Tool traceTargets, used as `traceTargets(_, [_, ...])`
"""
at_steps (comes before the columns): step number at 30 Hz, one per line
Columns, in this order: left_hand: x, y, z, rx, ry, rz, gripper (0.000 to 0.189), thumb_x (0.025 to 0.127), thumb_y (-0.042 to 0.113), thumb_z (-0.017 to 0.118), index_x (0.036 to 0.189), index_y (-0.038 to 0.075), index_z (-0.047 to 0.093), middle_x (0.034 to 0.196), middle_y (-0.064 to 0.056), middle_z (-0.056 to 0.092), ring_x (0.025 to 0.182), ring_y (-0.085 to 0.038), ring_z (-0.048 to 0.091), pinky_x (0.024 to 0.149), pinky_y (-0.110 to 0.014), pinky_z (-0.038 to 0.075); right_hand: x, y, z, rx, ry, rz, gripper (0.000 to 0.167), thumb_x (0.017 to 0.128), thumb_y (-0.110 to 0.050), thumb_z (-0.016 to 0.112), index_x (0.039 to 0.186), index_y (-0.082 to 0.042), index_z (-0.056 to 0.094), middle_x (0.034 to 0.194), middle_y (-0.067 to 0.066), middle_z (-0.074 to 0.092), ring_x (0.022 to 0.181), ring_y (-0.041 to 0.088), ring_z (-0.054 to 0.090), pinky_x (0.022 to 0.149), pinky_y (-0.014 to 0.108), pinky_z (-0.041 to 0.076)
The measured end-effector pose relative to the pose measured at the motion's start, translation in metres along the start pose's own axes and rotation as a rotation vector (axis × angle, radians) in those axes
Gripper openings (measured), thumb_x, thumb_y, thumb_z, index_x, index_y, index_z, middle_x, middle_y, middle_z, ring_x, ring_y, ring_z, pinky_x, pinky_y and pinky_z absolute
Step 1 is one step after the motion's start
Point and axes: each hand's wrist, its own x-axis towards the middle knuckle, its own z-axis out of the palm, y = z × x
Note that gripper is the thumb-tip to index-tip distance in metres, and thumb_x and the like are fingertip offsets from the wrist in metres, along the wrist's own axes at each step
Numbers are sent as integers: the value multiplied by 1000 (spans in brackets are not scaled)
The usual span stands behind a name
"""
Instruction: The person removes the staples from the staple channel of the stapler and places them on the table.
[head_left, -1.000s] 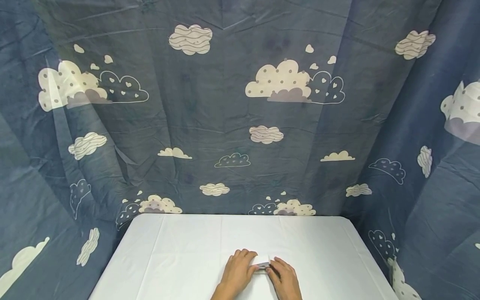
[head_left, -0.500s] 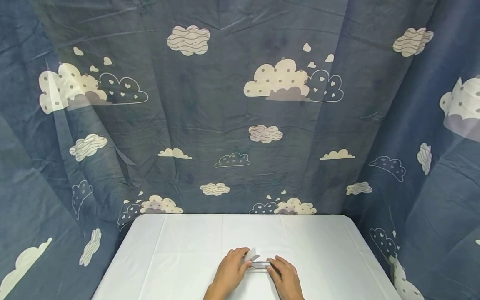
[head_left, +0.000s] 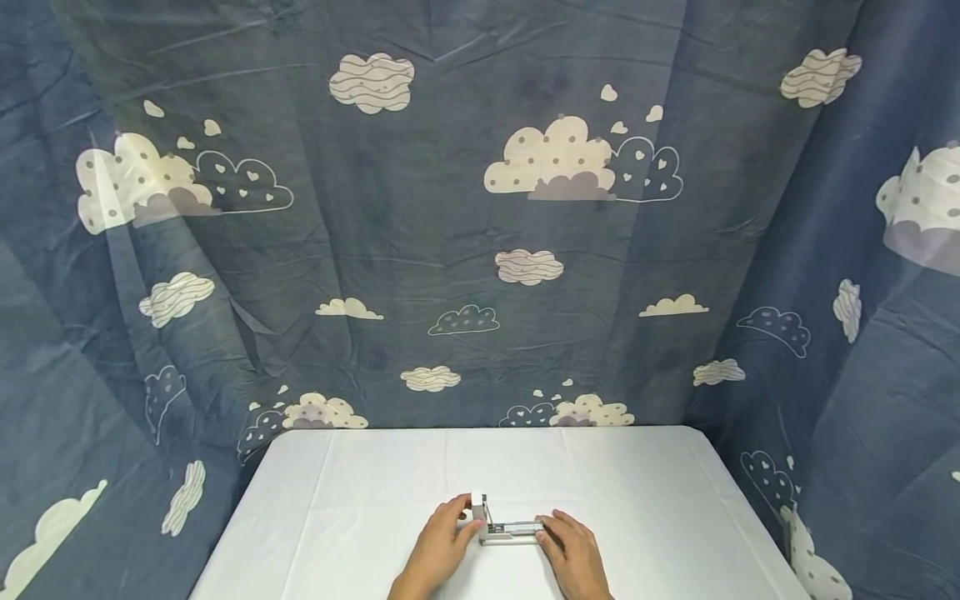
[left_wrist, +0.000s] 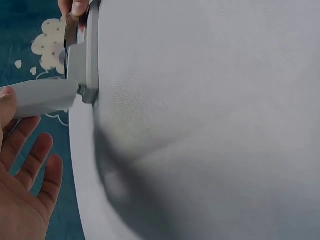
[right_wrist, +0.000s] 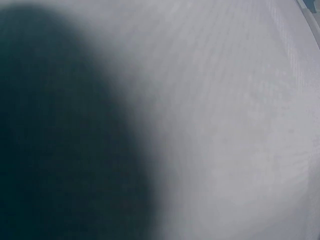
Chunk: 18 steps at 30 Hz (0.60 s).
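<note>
A light grey stapler [head_left: 516, 538] lies on the white table near its front, its top arm [head_left: 478, 508] swung up to stand roughly upright and its metal magazine laid bare. That raised arm is pinched by my left hand [head_left: 437, 543] between thumb and fingers. At the other end of the base, my right hand [head_left: 576, 557] grips the stapler with thumb and fingertips. The left wrist view shows the stapler's arm [left_wrist: 47, 95] by the left hand [left_wrist: 25, 195], whose other fingers are spread. In the right wrist view, neither hand nor stapler can be made out.
A white cloth covers the table [head_left: 360, 492], whose rounded far corners show. Dark blue curtains [head_left: 420, 225] with printed clouds hang behind it and at both sides. A dark shadowy shape [right_wrist: 55, 130] fills the left of the right wrist view.
My left hand has moved left, swinging the stapler's arm from low over the base up and back, so the magazine shows. The right hand has hardly moved.
</note>
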Motion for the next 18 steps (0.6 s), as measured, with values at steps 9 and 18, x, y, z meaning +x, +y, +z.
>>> traceTargets(9, [-8,-21,-7,-176,-42,-53,59,99,51,58,142,11,54,114,7,71,108,-18,69,98,-48,57,1,0,-3,0,5,-7,32,98,-39,67,126,-24,72,138,8,67,135,35,56,116,61,38])
traceTargets(18, [-12,-40,-6,-402,-82,-91,55,98,32,67,139,-1,52,97,-2,77,78,-12,73,72,-24,59,0,1,1,0,-11,6,35,98,-41,66,126,-22,72,138,8,67,136,35,56,116,61,38])
